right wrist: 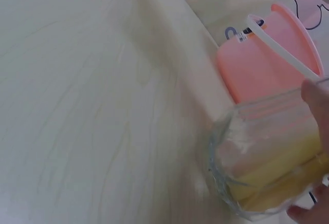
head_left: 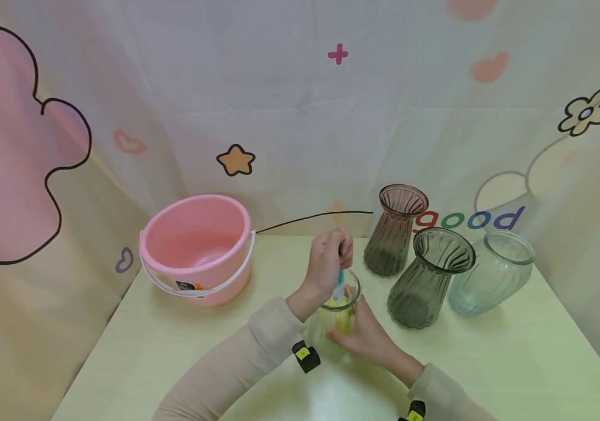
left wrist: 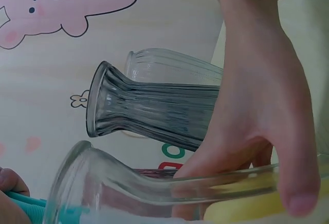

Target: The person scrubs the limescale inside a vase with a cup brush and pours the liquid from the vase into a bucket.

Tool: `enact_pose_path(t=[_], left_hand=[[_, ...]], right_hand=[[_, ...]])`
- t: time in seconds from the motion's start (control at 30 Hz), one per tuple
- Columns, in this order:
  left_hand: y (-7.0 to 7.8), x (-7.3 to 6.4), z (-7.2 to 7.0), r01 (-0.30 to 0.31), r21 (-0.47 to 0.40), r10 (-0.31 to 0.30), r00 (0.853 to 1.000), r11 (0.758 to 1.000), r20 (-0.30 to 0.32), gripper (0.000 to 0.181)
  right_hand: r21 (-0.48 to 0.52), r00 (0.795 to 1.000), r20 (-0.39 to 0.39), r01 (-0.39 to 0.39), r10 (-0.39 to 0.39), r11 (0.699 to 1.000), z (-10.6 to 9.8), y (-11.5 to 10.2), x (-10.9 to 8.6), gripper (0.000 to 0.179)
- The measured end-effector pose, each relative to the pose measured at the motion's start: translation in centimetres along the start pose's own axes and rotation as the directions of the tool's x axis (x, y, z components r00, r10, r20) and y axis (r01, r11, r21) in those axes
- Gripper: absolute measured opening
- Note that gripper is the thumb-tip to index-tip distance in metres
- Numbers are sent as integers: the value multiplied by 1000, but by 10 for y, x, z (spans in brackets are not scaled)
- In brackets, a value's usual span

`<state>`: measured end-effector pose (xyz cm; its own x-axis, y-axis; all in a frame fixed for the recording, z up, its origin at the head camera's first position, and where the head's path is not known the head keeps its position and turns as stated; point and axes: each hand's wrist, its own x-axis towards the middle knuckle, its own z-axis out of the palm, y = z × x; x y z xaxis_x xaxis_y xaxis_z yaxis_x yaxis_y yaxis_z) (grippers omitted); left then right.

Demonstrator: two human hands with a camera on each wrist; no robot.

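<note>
In the head view a clear glass vase [head_left: 317,328] stands tilted near the middle of the table. My right hand [head_left: 368,334] grips its side, thumb towards me and the other fingers wrapped behind the glass. Above the rim my left hand [head_left: 326,257] is curled round the teal handle of a sponge bottle brush [head_left: 340,277]. Its yellow sponge head [left wrist: 241,208] shows through the vase wall, down inside. From the right wrist the scalloped base of the vase turns to the camera, with some right-hand fingers [right wrist: 320,106] at the frame's edge.
A pink bucket [head_left: 234,275] with a white handle stands at the back left. To the right are a reddish-brown ribbed vase [head_left: 386,248], a grey ribbed vase [head_left: 420,298] and a pale bluish vase [head_left: 489,283]. A patterned curtain [head_left: 289,146] hangs behind the table.
</note>
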<state>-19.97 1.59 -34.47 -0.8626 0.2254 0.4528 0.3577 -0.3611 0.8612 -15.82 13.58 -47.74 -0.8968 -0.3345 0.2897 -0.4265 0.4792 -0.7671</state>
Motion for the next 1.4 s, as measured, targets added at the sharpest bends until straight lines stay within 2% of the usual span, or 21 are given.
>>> enact_pose_path(t=[0.07,0.17,0.23,0.3,0.4,0.57,0.73,0.93,1.17,1.3,1.4], left_hand=[[0,-1,-2,10,8,-10,1000,1000,-5,28],[0,-3,-5,15,6,-15,1000,1000,-10,28],[1,-5,-7,23,-9,-24,1000,1000,-21,29],[4,-6,-8,25,-32,-26,999,999,-32,29],[9,-7,-6,24,-57,-26,999,998,-37,29],[20,-6,-1,14,-50,-15,1000,999,-26,31],[36,-2,3,-1,-21,1,1000,1000,-15,32],[65,8,4,-57,-16,57,998,998,11,29],[97,15,3,-131,-89,134,990,987,33,30],[98,13,4,-149,-104,152,988,983,24,30],[88,11,4,-149,-85,151,988,985,18,29]], right_hand=[[36,997,79,-25,22,999,-5,2,-1,91],[76,979,202,-52,35,996,-16,8,0,90],[83,969,248,-48,26,995,-21,12,1,90],[98,966,258,-34,8,995,-24,14,3,91],[94,973,231,-3,-19,996,-23,14,5,92],[61,984,165,61,-71,996,-18,13,2,87],[76,988,153,22,-33,997,-14,14,0,86],[74,987,160,-28,16,997,-14,11,-1,85],[74,989,142,-59,48,995,-11,11,0,92],[45,992,106,-72,66,996,-9,10,1,94],[27,993,85,-83,81,996,-8,9,3,93]])
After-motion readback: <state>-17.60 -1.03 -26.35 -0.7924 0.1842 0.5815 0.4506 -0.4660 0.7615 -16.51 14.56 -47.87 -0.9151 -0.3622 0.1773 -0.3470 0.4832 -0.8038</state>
